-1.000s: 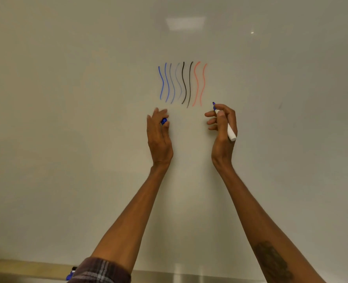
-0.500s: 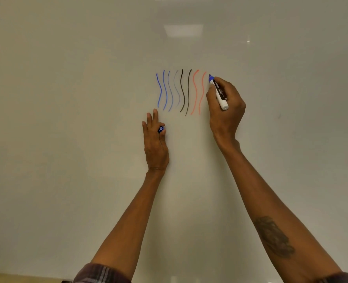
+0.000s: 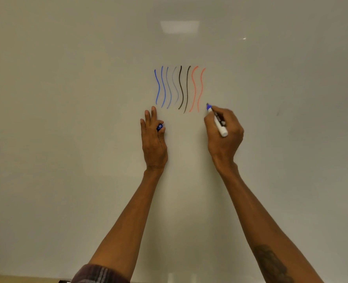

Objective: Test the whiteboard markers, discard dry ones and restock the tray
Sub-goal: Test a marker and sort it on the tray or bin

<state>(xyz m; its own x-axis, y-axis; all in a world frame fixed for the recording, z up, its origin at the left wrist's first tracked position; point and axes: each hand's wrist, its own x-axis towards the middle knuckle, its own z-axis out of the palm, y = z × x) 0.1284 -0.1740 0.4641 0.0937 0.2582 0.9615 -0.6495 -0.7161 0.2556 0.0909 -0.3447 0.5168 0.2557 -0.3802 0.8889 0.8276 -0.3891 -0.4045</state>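
Head view (the only one).

Right grip [image 3: 224, 135]: clamped round a white marker [image 3: 220, 123], fingers and thumb curled on the barrel, pen-fashion. Points the blue tip up and left, at or just off the whiteboard [image 3: 67, 119]; cannot tell whether it touches. Sits just right of the lower end of the last red line. Shows no blue stroke beside the tip. Probable reading: a test stroke in hand, or a pen giving no ink; not decidable from here.

Left grip [image 3: 153, 144]: pinches the blue cap [image 3: 159, 127] between thumb and forefinger, remaining fingers straight and raised toward the board. Likely kept there so the cap is ready to go back on once the test is done.

Test lines [image 3: 179, 88]: eight wavy strokes side by side above both hands. From left, three blue, one faint grey-blue, two black, two red. Suggests most pens are already tried, the faint one a candidate for discarding.

Surface and room: glossy off-white board filling nearly the whole view, with a reflected ceiling light [image 3: 179, 27] near the top. Plaid sleeve [image 3: 99, 274] pushed up on the left arm; tattoo [image 3: 271, 262] on the right forearm. Tan strip [image 3: 16, 277] along the bottom left edge, identity unclear. No tray in view.
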